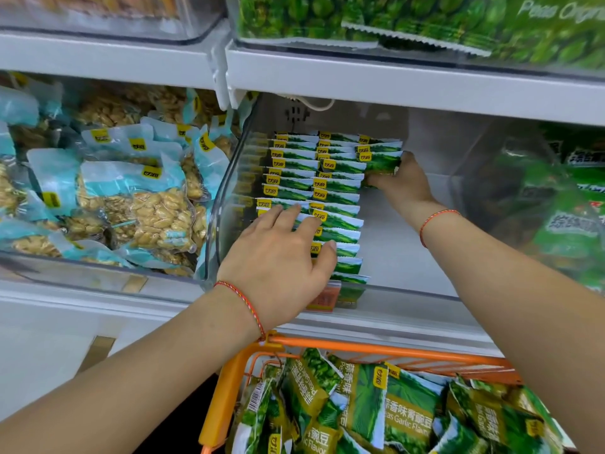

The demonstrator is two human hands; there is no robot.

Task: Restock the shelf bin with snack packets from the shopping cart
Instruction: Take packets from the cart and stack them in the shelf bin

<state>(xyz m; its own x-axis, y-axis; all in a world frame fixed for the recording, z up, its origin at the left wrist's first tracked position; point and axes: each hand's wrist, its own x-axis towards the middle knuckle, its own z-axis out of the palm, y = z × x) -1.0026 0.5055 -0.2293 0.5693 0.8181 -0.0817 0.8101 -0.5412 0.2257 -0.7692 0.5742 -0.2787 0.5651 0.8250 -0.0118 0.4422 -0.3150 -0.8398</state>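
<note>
A clear plastic shelf bin point(409, 293) holds rows of upright green pea snack packets point(337, 188) on its left side. My left hand point(281, 257) lies flat on the tops of the front packets, fingers straight. Deep in the bin, my right hand point(406, 183) grips a small stack of green packets point(381, 160) at the back of the third row. Below the shelf, an orange shopping cart point(360, 347) holds several more loose green packets point(406, 411).
The bin's right half shows its bare white floor point(402, 244). A neighbouring bin to the left holds blue peanut packets point(131, 198); another to the right holds green bags point(569, 217). The shelf above point(393, 80) carries more green packets and overhangs the bin.
</note>
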